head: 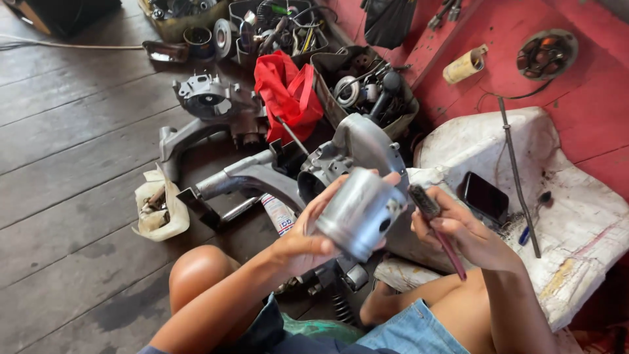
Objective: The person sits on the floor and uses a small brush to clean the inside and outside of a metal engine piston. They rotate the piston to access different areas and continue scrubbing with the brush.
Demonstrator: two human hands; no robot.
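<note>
My left hand (308,236) grips a silver metal piston (359,211), held up at the centre with its open side turned right. My right hand (462,233) holds a small brush with a red handle (438,228); its dark bristle head sits close to the piston's side. Below the hands my bare knees and blue shorts show. Just behind the piston lies a grey engine casing (357,147) on the wooden floor.
A second grey casing (213,98) and a red cloth (288,92) lie further back. Boxes of parts (367,85) line the red wall. A cut white container (157,210), a tube (278,213), a dark phone (485,196) on a white sack (576,216).
</note>
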